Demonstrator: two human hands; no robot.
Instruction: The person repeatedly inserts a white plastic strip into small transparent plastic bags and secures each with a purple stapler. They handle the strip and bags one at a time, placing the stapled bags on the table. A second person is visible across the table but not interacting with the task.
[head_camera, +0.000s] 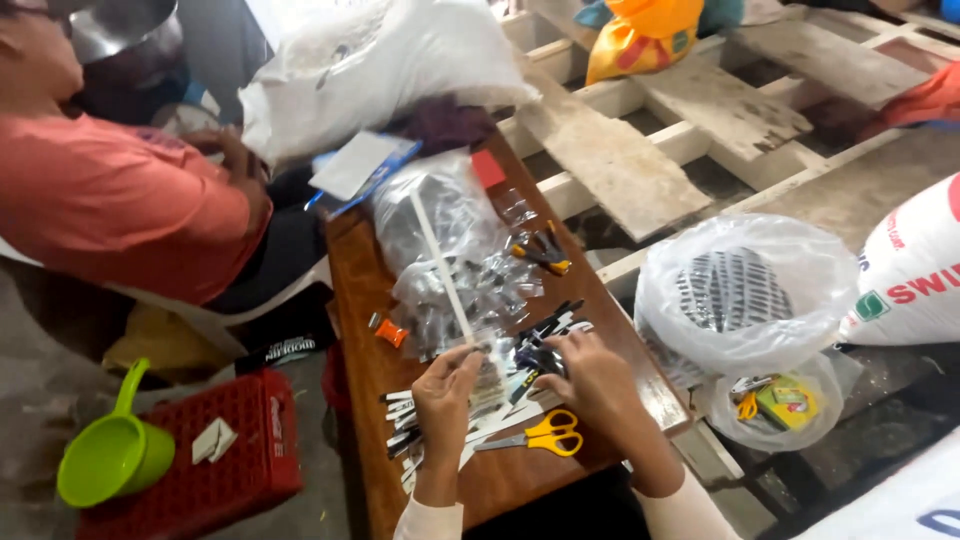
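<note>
- Our left hand (447, 385) is pinching the bottom edge of a small clear packet (490, 372), fingers curled closed on it, right at the near end of the wooden bench (360, 300).
- Our right hand (590, 378) sits at about 3 o'clock from the left one, curled down over a pile of dark pens (545, 340); can't really tell whether it's actually gripping one or just resting on them.
- The packet lies between both hands, a bit nearer the left. The pens' long axes run roughly 7 to 1 o'clock.
- Yellow-handled scissors (545, 434) lie at 6 o'clock, just below the right hand, blades pointing to 9.
- At 12 o'clock there's a heap of clear bags (450, 250) with a long white strip (440, 265) laid over it.
- Further out: a red crate (215, 450) with a green scoop (110, 455) at 9, a white knotted plastic bag (745, 290) at 3, and a white printed sack (915, 270) beyond that.
- Another person in an orange shirt (110, 205) sits at 10.
</note>
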